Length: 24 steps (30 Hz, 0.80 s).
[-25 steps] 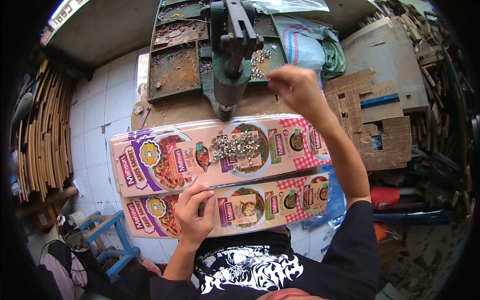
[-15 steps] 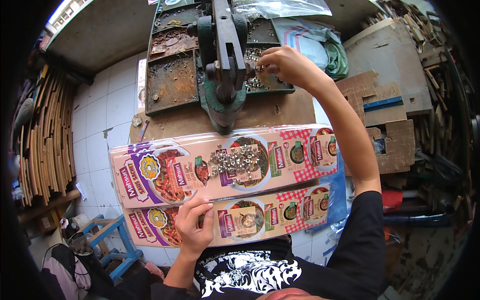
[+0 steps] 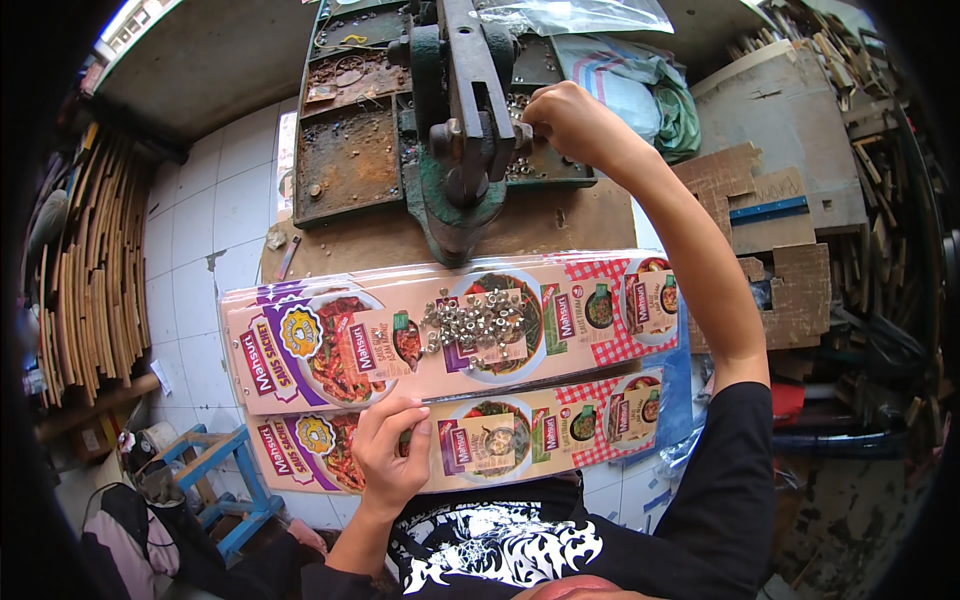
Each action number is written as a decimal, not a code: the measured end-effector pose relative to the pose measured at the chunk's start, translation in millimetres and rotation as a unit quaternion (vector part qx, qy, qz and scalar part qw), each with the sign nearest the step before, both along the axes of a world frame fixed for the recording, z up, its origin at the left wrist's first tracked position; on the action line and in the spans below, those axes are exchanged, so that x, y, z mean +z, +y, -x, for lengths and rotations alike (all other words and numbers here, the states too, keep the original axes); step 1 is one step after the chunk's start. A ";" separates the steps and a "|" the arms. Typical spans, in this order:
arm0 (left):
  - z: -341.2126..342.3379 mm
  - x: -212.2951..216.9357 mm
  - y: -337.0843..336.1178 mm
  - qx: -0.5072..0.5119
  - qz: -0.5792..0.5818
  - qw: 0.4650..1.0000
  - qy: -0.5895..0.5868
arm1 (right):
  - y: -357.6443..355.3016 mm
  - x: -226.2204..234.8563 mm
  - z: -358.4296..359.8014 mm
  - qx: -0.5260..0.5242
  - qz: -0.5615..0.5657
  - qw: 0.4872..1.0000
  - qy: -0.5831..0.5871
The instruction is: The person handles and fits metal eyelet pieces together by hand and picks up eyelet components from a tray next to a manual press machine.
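My right hand [image 3: 578, 125] reaches over the tray compartment beside a green metal hand press [image 3: 452, 205]. Its fingers are bent closed and partly hidden, so what they hold cannot be made out. Small metal eyelets lie around it in the divided tray [image 3: 345, 160]. My left hand [image 3: 393, 450] rests with curled fingers on the nearer printed strip [image 3: 610, 425]; anything inside them is hidden. Just beyond, a loose heap of silvery eyelets [image 3: 475, 325] sits on the farther stack of glossy printed strips [image 3: 375, 285], which shows food pictures and a red checked pattern.
A brown board [image 3: 560, 215] lies under the press. Beyond the right forearm are a pale woven sack [image 3: 600, 75] and cut cardboard [image 3: 790, 225]. Thin boards [image 3: 95, 290] stand stacked at the left, with a blue wooden frame [image 3: 235, 490] near the lower left.
My right hand has shifted slightly right and up in the tray, its fingers now tucked lower. The view has tilted a little. My left hand stays in place.
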<state>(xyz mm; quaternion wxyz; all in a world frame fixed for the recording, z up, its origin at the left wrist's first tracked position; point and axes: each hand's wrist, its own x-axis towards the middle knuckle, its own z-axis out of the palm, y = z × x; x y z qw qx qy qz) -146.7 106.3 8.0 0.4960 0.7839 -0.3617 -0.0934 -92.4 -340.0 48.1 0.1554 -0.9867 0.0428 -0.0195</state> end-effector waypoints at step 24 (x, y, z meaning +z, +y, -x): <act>4.4 5.9 5.0 0.011 0.046 0.998 0.045 | 96.1 -34.9 107.9 -0.102 -0.939 0.275 -0.181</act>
